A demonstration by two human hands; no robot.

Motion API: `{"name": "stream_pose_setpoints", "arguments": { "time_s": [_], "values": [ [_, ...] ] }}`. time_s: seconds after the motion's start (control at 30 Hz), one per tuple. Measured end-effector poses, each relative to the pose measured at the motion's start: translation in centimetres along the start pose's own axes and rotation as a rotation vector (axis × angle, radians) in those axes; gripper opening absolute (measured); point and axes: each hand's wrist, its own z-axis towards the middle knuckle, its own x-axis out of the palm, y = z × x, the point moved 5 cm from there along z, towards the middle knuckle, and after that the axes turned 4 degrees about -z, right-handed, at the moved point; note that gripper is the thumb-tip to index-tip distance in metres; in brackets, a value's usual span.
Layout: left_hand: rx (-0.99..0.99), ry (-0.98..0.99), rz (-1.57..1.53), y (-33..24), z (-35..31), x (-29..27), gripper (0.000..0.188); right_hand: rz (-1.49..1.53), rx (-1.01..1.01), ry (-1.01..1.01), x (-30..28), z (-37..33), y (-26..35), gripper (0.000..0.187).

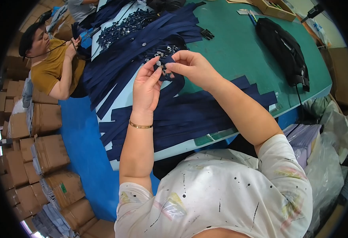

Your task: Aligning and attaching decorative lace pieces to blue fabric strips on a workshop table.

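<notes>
My left hand [146,85] is raised over the table with thumb and forefinger pinched on a small silver metal piece [158,63], which looks like a zipper slider. Close beside it, my right hand [192,67] pinches the end of a navy fabric strip [168,60], probably zipper tape. Fingers partly cover where piece and strip meet, so I cannot tell whether they are joined. Just beyond my fingertips lies a heap of small silver and dark pieces [168,49]. Long navy strips [174,111] are spread under my forearms, and another bundle [122,65] fans out to the left.
A larger heap of small dark pieces [126,27] covers the table's far left. A black pouch [283,51] lies right on the green tabletop [229,43], below a wooden tray [275,8]. A co-worker [51,63] works at left, near stacked cardboard boxes [49,154].
</notes>
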Motion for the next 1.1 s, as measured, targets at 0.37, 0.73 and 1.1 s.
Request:
{"name": "stream_pose_setpoints", "arguments": {
  "time_s": [0.37,0.73,1.1],
  "values": [
    [-0.065,0.010,0.053,0.3,-0.2,-0.1,0.030,-0.164,0.154,-0.028,-0.5,-0.6,0.2,0.014],
    [-0.054,0.042,0.228,0.0,-0.4,0.2,0.028,-0.163,0.156,-0.032,-0.8,-0.7,0.2,0.016],
    [0.016,-0.038,0.125,0.0,-0.6,0.5,0.023,-0.197,0.003,-0.006,-1.3,-0.6,0.7,0.022]
  ]
}}
